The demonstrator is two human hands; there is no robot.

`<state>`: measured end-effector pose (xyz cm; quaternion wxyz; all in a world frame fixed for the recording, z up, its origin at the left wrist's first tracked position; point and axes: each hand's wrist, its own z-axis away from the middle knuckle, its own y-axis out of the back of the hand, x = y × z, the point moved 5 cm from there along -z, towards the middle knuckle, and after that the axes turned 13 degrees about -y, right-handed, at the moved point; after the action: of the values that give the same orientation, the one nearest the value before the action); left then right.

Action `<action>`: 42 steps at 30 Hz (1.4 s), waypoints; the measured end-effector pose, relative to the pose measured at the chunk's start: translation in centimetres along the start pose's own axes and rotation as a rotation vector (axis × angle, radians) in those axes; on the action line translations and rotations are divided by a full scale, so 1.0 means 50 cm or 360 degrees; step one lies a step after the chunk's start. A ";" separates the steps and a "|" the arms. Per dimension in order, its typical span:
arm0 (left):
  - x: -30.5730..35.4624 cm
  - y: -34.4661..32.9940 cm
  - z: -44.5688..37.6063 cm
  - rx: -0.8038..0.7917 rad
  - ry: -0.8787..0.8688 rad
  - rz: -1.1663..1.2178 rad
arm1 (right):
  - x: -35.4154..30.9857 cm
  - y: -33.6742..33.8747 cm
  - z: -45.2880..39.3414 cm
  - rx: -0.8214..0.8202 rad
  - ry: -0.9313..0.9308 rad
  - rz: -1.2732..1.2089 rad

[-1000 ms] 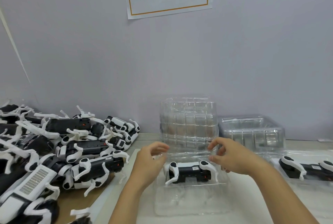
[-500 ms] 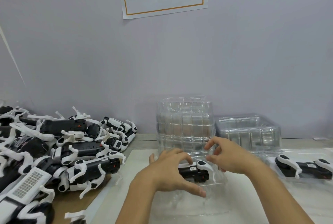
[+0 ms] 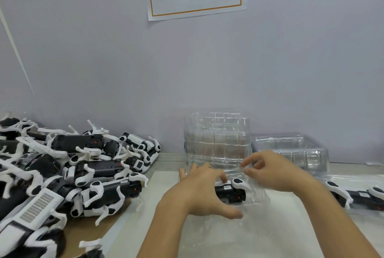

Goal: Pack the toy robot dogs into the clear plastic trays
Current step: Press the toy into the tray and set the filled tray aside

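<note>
Head view: we keep our left hand (image 3: 204, 190) spread across the toy dog (image 3: 230, 192); right hand (image 3: 272, 171) still pinches the clear tray (image 3: 216, 139).

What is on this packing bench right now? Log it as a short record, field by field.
dog being packed: toy robot dog lying in the clear tray
left hand: left hand spread over the dog, fingers on it
right hand: right hand pinching the raised clear lid
waiting dogs: pile of robot dogs at left
packed: another dog in plastic at right
spare trays: tray stack behind
</note>
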<state>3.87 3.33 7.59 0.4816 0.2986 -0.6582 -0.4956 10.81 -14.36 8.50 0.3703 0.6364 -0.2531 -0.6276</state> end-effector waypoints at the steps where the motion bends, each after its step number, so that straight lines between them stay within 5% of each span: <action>1: 0.006 0.011 0.003 0.0039 -0.0015 -0.0002 | -0.006 0.012 0.005 0.0028 0.0015 -0.0030; 9: 0.065 0.111 0.033 0.0448 -0.0248 0.0029 | -0.060 0.129 0.071 0.0347 0.0204 -0.0386; 15: 0.099 0.167 0.050 0.0881 -0.0400 -0.0361 | -0.104 0.159 0.112 0.0546 0.0430 -0.0656; 24: 0.139 0.206 0.086 0.1654 -0.0566 -0.0795 | -0.160 0.144 0.147 0.0529 0.0998 -0.1128; 35: 0.133 0.205 0.084 0.1708 -0.0574 -0.0806 | -0.162 0.146 0.150 0.0622 0.1003 -0.1073; 42: 0.089 0.205 0.085 0.1678 -0.0465 -0.0087 | -0.152 0.160 0.153 0.0654 0.0963 -0.1303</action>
<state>-0.82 4.41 18.51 0.1571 0.4446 -0.8695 -0.1472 3.77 -14.34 19.92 0.0203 0.8941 0.0157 -0.4471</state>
